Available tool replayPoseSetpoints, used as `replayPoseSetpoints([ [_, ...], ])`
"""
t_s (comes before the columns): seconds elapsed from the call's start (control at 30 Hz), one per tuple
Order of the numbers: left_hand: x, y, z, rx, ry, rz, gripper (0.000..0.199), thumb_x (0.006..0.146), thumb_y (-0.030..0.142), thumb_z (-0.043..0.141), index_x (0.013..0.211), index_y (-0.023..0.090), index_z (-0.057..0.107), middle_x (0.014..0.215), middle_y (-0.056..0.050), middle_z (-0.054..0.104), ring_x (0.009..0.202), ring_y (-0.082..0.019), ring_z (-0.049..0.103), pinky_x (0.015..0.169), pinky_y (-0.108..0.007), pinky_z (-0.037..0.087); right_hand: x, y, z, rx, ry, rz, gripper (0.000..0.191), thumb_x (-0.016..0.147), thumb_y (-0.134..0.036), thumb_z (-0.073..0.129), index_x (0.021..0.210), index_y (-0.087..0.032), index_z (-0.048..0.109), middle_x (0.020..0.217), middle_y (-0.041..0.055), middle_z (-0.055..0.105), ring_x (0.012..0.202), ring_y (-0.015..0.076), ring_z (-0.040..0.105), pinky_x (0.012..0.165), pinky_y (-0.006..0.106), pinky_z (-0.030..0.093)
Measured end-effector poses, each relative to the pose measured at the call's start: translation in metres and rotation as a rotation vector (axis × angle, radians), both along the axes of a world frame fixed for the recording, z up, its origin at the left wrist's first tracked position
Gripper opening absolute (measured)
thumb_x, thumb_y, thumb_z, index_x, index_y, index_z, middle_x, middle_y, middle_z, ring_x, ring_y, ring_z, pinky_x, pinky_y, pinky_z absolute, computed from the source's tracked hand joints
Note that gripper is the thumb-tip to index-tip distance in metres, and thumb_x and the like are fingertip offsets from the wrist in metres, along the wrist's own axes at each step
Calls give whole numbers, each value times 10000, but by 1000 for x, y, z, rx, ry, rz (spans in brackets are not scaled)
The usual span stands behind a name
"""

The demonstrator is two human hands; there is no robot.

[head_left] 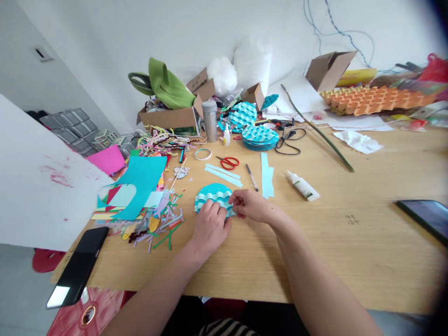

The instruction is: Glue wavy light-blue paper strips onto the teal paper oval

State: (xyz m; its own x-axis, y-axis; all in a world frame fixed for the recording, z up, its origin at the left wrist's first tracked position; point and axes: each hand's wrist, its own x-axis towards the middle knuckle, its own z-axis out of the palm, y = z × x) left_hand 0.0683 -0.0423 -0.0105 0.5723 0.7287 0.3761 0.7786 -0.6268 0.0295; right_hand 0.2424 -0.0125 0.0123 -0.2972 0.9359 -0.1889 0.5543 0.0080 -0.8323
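Observation:
A round turquoise paper disc (213,189) with wavy pale-blue paper strips across it lies flat on the table in front of me. My left hand (212,225) rests on its lower part, fingers bent and pressed down on the paper; its fingertips are partly hidden. At the disc's right edge, my right hand (251,205) pinches the end of a wavy paper strip (231,211) between thumb and fingers. Just beyond the disc are loose pale-blue strips (224,175), red-handled scissors (229,163) and a pen (251,177). More cut strips (267,175) lie beyond my right hand.
A white glue bottle (303,185) lies to the right. Finished-looking wavy discs (260,138) are stacked at the back, near a grey tumbler (210,121). Paper scraps (164,219) and turquoise sheets (147,179) cover the left. Phones sit at the left edge (79,266) and right (425,217).

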Motion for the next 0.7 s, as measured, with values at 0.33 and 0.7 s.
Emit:
replayPoseSetpoints([
  [0.33,3,-2,-7,74,-35,13,109,828,205,600,721,187,594,757,-63,601,824,-253,537,718,-380,446,-2,-1,5,-6,13,-26,202,691,3,530,767,-184,546,569,-58,574,526,112,595,525,208,439],
  [0.7,2,-3,-9,46,-32,18,151,867,163,531,734,189,596,756,-69,592,827,-251,532,734,-385,439,-5,1,1,47,-335,-44,156,704,-35,584,767,-175,612,634,-4,646,612,131,594,568,217,373],
])
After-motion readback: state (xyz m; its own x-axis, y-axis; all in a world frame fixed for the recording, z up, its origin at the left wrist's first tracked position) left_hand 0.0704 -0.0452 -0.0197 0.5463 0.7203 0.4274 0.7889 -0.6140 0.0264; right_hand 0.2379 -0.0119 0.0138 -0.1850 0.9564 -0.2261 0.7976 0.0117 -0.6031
